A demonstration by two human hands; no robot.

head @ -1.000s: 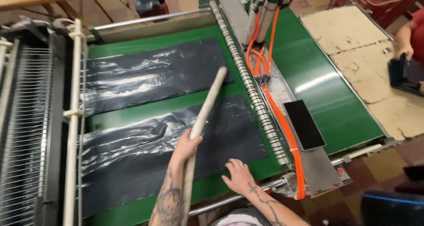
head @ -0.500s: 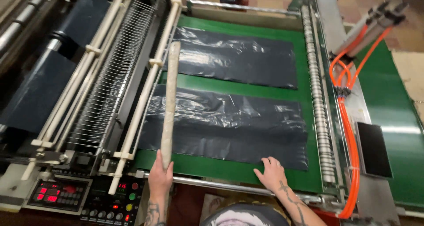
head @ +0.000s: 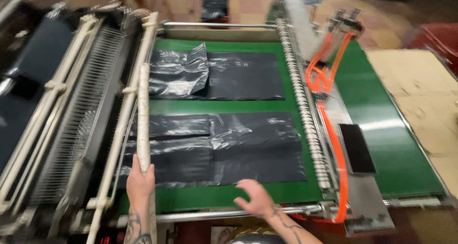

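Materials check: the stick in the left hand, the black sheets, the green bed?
Stick: pale, matte, rough-looking, probably wood or wrapped tube.
Black sheets: thin glossy plastic film, by the wrinkles and glare.
Green bed: smooth, slightly shiny belt, likely rubber or PVC.

Green belt (head: pixel 248 106): carries two stacks of black bags, far stack (head: pixel 219 76) partly folded over at its left, near stack (head: pixel 219 148) flat, a green strip between them.

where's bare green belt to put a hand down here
Bare strips: between the far bag stack and near bag stack; along the near edge by the right hand; the right belt past the orange hoses. Crowded: left rollers by the stick in the left hand.
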